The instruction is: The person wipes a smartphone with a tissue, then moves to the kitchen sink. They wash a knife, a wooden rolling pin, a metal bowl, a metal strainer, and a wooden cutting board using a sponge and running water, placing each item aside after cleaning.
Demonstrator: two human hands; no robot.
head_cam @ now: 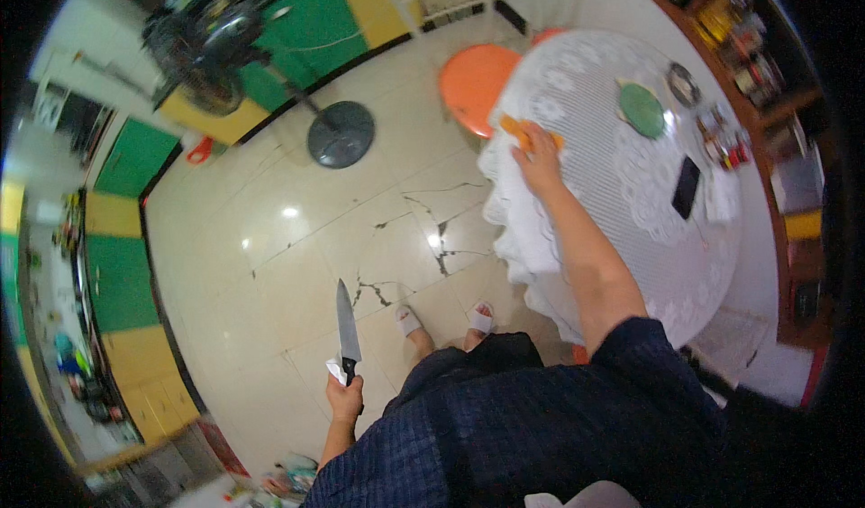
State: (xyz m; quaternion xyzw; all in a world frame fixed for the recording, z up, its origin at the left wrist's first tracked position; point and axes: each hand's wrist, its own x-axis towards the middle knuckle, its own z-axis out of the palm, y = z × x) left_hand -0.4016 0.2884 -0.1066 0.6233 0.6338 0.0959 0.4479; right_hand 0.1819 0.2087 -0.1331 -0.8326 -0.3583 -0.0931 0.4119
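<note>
My left hand [345,396] grips the black handle of a kitchen knife [347,325], low on the left beside my body. Its blade points away from me over the tiled floor. A crumpled white tissue [336,369] is in the same hand, against the handle. My right hand [540,163] reaches to the near left edge of a round table and holds an orange cloth [516,127], partly hidden under the fingers. Beneath it is a white lace tablecloth [588,163] with a scalloped edge that hangs down.
On the table lie a green round mat [642,110], a black phone [686,187] and a metal dish [683,84]. An orange stool [478,85] stands partly under the table. A pedestal fan [340,135] stands on the floor before green and yellow cabinets [314,24]. Several floor tiles are cracked.
</note>
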